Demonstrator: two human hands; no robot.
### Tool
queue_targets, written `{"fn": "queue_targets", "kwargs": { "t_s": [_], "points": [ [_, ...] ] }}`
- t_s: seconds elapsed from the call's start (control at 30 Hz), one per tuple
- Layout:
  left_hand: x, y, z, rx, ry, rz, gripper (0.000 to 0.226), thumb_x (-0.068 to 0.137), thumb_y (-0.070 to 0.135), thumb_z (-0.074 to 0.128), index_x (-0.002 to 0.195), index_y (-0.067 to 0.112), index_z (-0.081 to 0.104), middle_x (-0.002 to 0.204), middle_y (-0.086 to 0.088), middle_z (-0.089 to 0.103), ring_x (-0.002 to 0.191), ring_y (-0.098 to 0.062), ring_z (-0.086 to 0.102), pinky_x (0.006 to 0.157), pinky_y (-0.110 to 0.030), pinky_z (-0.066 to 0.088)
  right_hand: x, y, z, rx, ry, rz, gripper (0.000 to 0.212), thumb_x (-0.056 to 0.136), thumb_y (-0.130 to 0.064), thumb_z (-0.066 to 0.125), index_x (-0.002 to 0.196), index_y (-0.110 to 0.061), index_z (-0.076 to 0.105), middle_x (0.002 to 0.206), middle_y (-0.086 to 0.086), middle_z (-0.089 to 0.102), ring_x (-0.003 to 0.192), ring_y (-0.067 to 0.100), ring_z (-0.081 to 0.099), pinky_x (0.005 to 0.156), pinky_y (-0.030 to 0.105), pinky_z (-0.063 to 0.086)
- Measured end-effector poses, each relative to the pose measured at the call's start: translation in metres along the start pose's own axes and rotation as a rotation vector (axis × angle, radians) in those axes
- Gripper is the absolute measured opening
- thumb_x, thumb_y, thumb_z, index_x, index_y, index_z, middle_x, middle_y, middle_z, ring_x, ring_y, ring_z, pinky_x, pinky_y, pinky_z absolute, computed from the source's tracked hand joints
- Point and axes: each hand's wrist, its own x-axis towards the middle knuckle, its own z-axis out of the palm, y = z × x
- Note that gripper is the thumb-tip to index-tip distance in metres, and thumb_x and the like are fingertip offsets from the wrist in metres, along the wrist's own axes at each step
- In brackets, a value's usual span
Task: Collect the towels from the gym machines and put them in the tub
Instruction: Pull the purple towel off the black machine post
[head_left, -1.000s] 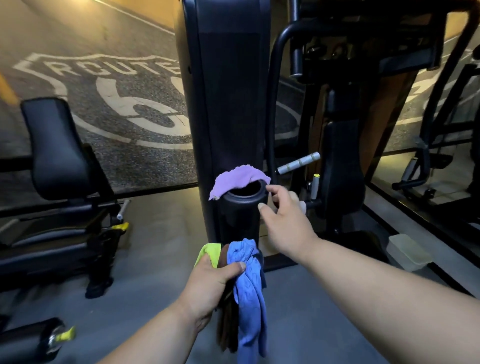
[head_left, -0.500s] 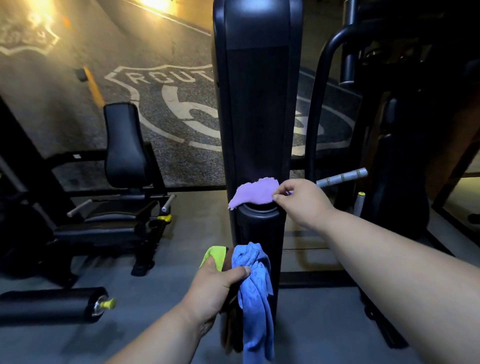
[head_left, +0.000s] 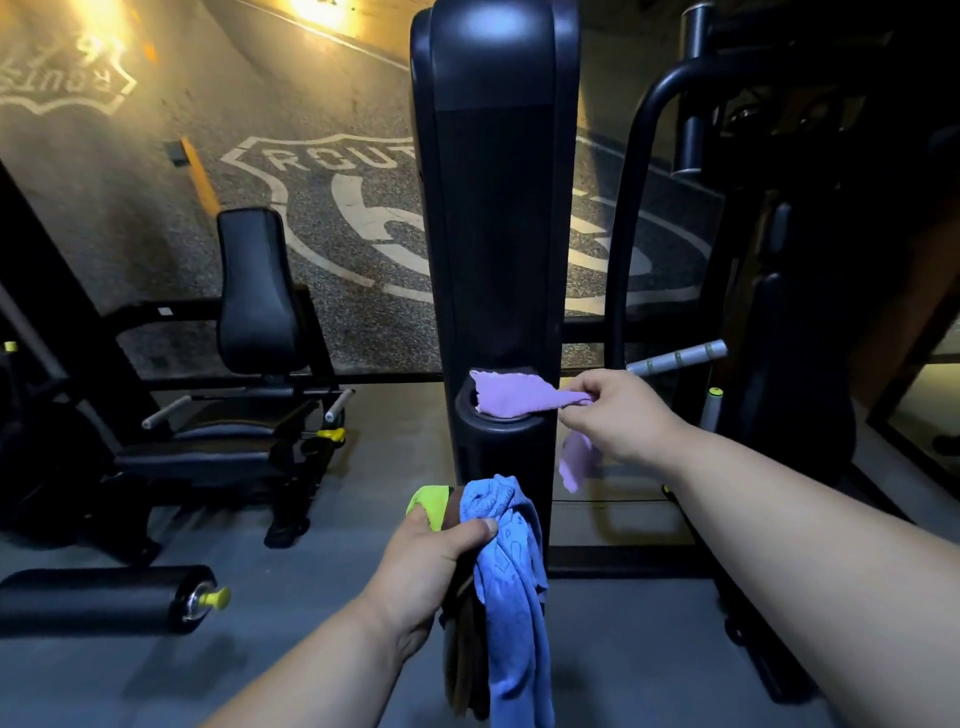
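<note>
A purple towel (head_left: 511, 397) lies across the round cup holder (head_left: 501, 431) on the black machine column (head_left: 496, 208). My right hand (head_left: 621, 415) pinches the towel's right end, and a corner of it hangs below my fingers. My left hand (head_left: 434, 564) grips a bundle low in the middle: a blue towel (head_left: 511, 597) hanging down, a green towel (head_left: 428, 501) and a dark brown one (head_left: 462, 654) behind the blue. No tub is in view.
A black seat machine (head_left: 257, 291) stands at the left, with a padded roller (head_left: 98, 597) at the lower left. Another machine frame (head_left: 789, 234) and a grey handle (head_left: 678, 358) are at the right. Grey floor lies below; a Route 66 mural covers the wall.
My right hand has gone from touching the holder's rim to pinching the purple towel and drawing its end to the right. The view has shifted, so the column sits more central.
</note>
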Motion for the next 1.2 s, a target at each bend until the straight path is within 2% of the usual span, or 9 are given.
{"fn": "queue_targets", "kwargs": {
  "t_s": [0.17, 0.3, 0.43, 0.53, 0.67, 0.83, 0.9, 1.1, 1.2],
  "points": [
    [0.005, 0.0, 0.019, 0.005, -0.061, 0.039, 0.045, 0.083, 0.009, 0.083, 0.125, 0.0, 0.067, 0.11, -0.021, 0.085, 0.098, -0.036, 0.084, 0.085, -0.043, 0.067, -0.036, 0.01, -0.002, 0.049, -0.009, -0.018, 0.033, 0.09, -0.034, 0.075, 0.071, -0.01, 0.064, 0.059, 0.007, 0.06, 0.048, 0.025, 0.059, 0.047, 0.03, 0.045],
    [0.005, 0.003, 0.04, -0.019, -0.108, 0.034, 0.034, 0.094, -0.001, 0.074, 0.126, -0.005, 0.065, 0.112, -0.027, 0.082, 0.092, -0.035, 0.084, 0.065, -0.032, 0.065, -0.066, 0.017, 0.0, 0.076, -0.113, -0.02, 0.035, 0.091, -0.038, 0.074, 0.068, -0.013, 0.065, 0.06, 0.009, 0.061, 0.053, 0.023, 0.057, 0.053, 0.034, 0.044],
    [0.007, 0.004, 0.064, -0.039, -0.214, 0.058, 0.036, 0.096, -0.008, 0.067, 0.13, -0.013, 0.058, 0.115, -0.034, 0.078, 0.085, -0.031, 0.082, 0.063, -0.029, 0.064, -0.087, 0.025, -0.006, -0.012, -0.14, -0.035, 0.031, 0.088, -0.041, 0.075, 0.071, -0.015, 0.07, 0.06, -0.012, 0.062, 0.057, 0.004, 0.052, 0.058, 0.024, 0.044],
    [0.007, 0.006, 0.081, -0.043, -0.338, 0.047, 0.026, 0.096, -0.008, 0.064, 0.121, -0.014, 0.061, 0.103, -0.031, 0.075, 0.084, -0.033, 0.077, 0.063, -0.032, 0.063, -0.099, 0.028, -0.017, 0.113, -0.119, 0.029, 0.033, 0.093, -0.034, 0.065, 0.066, -0.016, 0.064, 0.056, -0.01, 0.054, 0.055, 0.01, 0.048, 0.056, 0.026, 0.041],
    [0.012, 0.005, 0.1, -0.084, -0.43, -0.031, 0.042, 0.096, 0.003, 0.072, 0.136, -0.004, 0.06, 0.12, -0.031, 0.078, 0.099, -0.042, 0.08, 0.075, -0.038, 0.064, -0.108, 0.043, -0.031, 0.252, 0.022, 0.107, 0.018, 0.096, -0.018, 0.062, 0.086, -0.006, 0.071, 0.056, -0.003, 0.057, 0.055, 0.014, 0.051, 0.061, 0.03, 0.042],
    [0.021, -0.003, 0.119, -0.059, -0.469, -0.069, 0.046, 0.092, 0.01, 0.075, 0.136, 0.001, 0.067, 0.127, -0.031, 0.076, 0.12, -0.05, 0.074, 0.113, -0.062, 0.052, -0.123, 0.062, -0.033, 0.192, 0.165, 0.136, 0.015, 0.09, -0.03, 0.073, 0.088, -0.017, 0.066, 0.053, -0.011, 0.047, 0.051, 0.011, 0.039, 0.052, 0.028, 0.034],
    [0.022, -0.004, 0.125, -0.062, -0.499, -0.067, 0.049, 0.09, 0.012, 0.075, 0.137, 0.001, 0.066, 0.128, -0.031, 0.076, 0.12, -0.048, 0.074, 0.117, -0.064, 0.048, -0.126, 0.065, -0.033, 0.215, 0.202, 0.132, 0.016, 0.091, -0.031, 0.073, 0.089, -0.018, 0.064, 0.057, -0.006, 0.046, 0.055, 0.014, 0.039, 0.054, 0.03, 0.034],
    [0.01, 0.005, 0.138, -0.065, -0.585, -0.118, 0.056, 0.092, 0.041, 0.077, 0.135, 0.007, 0.066, 0.12, -0.019, 0.082, 0.097, -0.031, 0.081, 0.074, -0.035, 0.061, -0.136, 0.07, -0.038, 0.173, 0.272, 0.152, 0.017, 0.092, -0.034, 0.071, 0.092, -0.02, 0.062, 0.061, -0.004, 0.047, 0.057, 0.012, 0.04, 0.058, 0.03, 0.036],
    [0.006, 0.003, 0.145, -0.003, -0.619, -0.042, 0.032, 0.094, 0.024, 0.081, 0.121, 0.008, 0.074, 0.119, -0.022, 0.082, 0.104, -0.036, 0.082, 0.078, -0.036, 0.063, -0.142, 0.074, -0.038, 0.165, 0.299, 0.158, 0.016, 0.091, -0.033, 0.072, 0.09, -0.02, 0.061, 0.061, -0.004, 0.047, 0.053, 0.01, 0.039, 0.053, 0.028, 0.036]
  ]
}}
